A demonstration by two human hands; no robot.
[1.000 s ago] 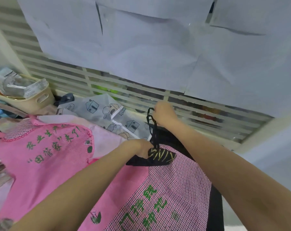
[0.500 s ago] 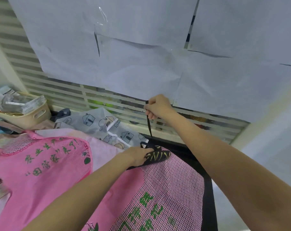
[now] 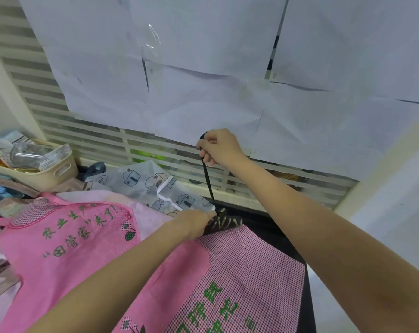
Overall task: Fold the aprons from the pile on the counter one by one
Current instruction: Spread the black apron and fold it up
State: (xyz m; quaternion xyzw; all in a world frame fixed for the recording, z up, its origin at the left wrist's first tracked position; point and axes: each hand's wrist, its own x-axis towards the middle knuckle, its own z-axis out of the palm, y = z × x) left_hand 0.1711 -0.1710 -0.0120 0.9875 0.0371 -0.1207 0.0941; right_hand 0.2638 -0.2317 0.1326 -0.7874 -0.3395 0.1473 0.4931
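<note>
A pink checked apron [image 3: 249, 275] with green lettering lies spread on the counter in front of me, over a black apron [image 3: 275, 227] whose patterned top corner [image 3: 227, 222] peeks out. My left hand [image 3: 194, 223] holds that black corner down. My right hand [image 3: 218, 146] grips the black strap [image 3: 208, 179] and holds it taut, raised above the counter. A second pink apron [image 3: 59, 246] with green lettering lies to the left, on the pile.
A grey apron with house prints [image 3: 150, 183] lies behind the pink ones. A beige basket [image 3: 47, 174] of packets stands at the back left. A slatted white screen [image 3: 95, 138] covered with taped paper sheets [image 3: 203, 68] rises right behind the counter.
My right hand has lifted the black strap upward, from a loose loop near the counter to a taut line. My left hand stayed on the black corner.
</note>
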